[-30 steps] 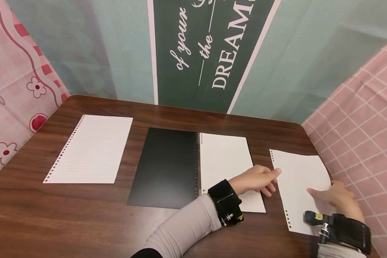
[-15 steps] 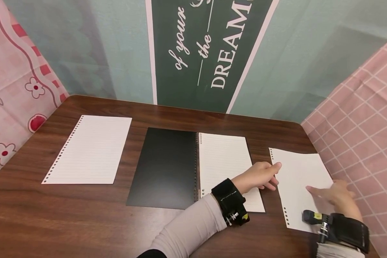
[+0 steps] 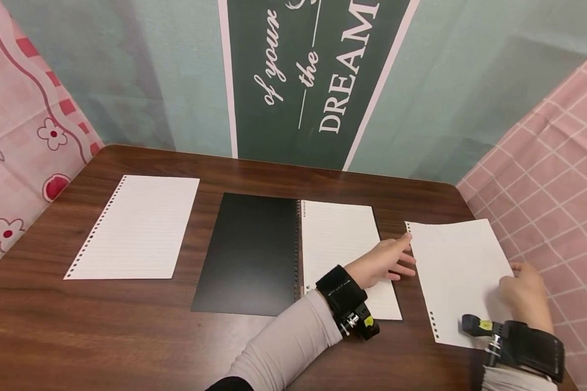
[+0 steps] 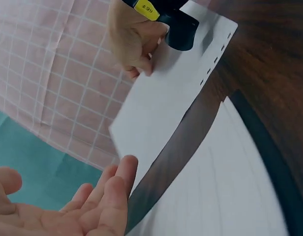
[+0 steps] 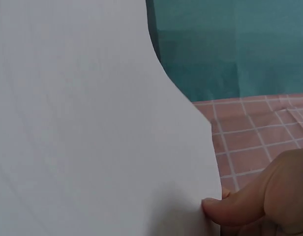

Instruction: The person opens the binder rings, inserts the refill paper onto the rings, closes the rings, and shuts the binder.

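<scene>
A lined sheet (image 3: 134, 226) lies far left, the open notebook (image 3: 293, 255) mid-table. The left hand (image 3: 381, 260) rests flat on its page, fingers straight. At the table's right edge, the right hand (image 3: 525, 285) pinches the loose page (image 3: 457, 277).

Words on the banner, a tag on my wrist strap

Well beyond my fingers, past the far edge of the counter, the dark green banner (image 3: 318, 76) carries white lettering running up its length: "of your" in script, "the" in script between two thin lines, and "DREAM" in capitals, cut off at the top of the head view so I cannot tell whether more letters follow. In the left wrist view, the yellow tag (image 4: 145, 8) on my right wrist strap bears small dark characters, too small and tilted to read surely.
</scene>
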`<state>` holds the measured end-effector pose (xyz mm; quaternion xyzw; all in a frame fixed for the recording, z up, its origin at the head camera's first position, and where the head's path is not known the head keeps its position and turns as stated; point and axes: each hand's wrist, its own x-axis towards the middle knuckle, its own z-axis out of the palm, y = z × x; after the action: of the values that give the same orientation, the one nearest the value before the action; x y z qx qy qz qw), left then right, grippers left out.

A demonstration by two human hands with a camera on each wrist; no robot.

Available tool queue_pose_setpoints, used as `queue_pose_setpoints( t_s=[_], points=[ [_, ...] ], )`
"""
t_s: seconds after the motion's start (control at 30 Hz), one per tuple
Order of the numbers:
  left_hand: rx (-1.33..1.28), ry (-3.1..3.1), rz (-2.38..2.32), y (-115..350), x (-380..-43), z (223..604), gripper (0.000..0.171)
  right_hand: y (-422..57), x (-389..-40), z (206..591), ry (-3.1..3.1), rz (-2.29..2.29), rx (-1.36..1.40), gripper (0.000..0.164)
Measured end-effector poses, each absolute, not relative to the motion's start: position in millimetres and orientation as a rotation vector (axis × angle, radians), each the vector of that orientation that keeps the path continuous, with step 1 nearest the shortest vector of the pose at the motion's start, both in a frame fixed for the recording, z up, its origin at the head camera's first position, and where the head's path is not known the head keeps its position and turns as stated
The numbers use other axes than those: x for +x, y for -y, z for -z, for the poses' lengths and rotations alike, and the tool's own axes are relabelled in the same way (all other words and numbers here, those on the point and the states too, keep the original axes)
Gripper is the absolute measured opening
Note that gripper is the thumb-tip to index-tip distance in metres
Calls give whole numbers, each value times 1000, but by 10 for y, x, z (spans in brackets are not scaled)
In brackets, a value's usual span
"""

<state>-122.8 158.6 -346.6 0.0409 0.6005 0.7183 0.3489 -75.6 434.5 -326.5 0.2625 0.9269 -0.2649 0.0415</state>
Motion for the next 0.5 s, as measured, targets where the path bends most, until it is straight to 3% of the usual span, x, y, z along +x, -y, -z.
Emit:
queue_pose_setpoints(
  t_s=[0.2,0.5],
  points=[
    [72,-1478,-1883,-1570,-1243,3502,57,-4284,-750,3166,-2920,904,904,59],
    [47,-1484,-1874,-1618,-1180,3439,52,-4131,-729,2900,-2975,997,1085,52]
  ],
)
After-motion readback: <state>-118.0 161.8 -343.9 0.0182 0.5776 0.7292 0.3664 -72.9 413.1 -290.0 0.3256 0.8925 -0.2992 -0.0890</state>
